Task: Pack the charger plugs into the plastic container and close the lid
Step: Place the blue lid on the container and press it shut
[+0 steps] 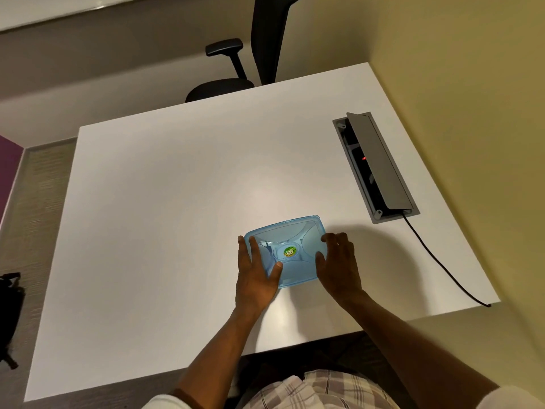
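A translucent blue plastic container (290,237) sits on the white table (165,202) with its lid on; a round green and yellow sticker (289,252) shows at the lid's middle. My left hand (256,273) rests on the container's left side, thumb lying on the lid and fingers along the left edge. My right hand (339,261) is against the right side, fingers spread and curled at the rim. No charger plugs are visible outside the container; whether any lie inside I cannot tell.
A grey cable box (376,166) with its flap raised is set into the table at the right, and a black cable (442,264) runs from it over the right edge. A black office chair (236,69) stands behind the table. A yellow wall (472,84) borders the right.
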{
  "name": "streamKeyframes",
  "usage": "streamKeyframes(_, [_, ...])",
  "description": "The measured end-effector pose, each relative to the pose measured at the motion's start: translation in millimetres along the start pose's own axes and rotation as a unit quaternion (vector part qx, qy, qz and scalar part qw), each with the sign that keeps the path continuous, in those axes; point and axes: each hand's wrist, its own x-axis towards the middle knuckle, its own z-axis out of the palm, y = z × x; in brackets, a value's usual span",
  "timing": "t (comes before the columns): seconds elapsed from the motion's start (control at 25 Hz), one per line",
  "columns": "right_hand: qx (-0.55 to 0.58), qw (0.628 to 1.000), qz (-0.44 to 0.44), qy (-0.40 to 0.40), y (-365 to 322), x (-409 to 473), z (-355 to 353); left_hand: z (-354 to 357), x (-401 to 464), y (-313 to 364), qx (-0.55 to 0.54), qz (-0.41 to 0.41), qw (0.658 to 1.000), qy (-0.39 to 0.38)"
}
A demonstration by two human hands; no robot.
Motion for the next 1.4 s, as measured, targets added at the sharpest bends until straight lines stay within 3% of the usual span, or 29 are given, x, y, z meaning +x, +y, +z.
streamKeyframes(0.12, [-0.048, 0.999, 0.005, -0.006, -7, 17, 7, 5, 0, 3, 0.02, 0.0, 1.0, 0.015])
streamKeyframes(0.4, [0.01, 0.997, 0.039, -0.063, -4, 22, 28, 14, 0, 2, 0.063, -0.011, 0.998, 0.006])
streamKeyframes(1.0, [0.004, 1.0, 0.0, -0.006, 3, 23, 41, 25, 8, -12, 0.067, -0.01, 0.997, 0.021])
streamKeyframes(1.16, [-0.043, 0.999, 0.015, -0.015, 2, 20, 42, 24, 8, -11, 0.096, 0.007, 0.995, 0.013])
streamKeyframes(1.24, [-0.106, 0.994, -0.026, -0.015, -1, 19, 39, 22, 6, -9, 0.138, 0.001, 0.99, 0.009])
streamKeyframes(1.32, [-0.173, 0.976, -0.126, -0.03, -4, 22, 37, 21, 8, -7, 0.187, 0.014, 0.982, 0.006])
streamKeyframes(1.4, [-0.175, 0.966, -0.184, -0.056, -3, 26, 37, 20, 12, -6, 0.196, 0.043, 0.98, -0.013])
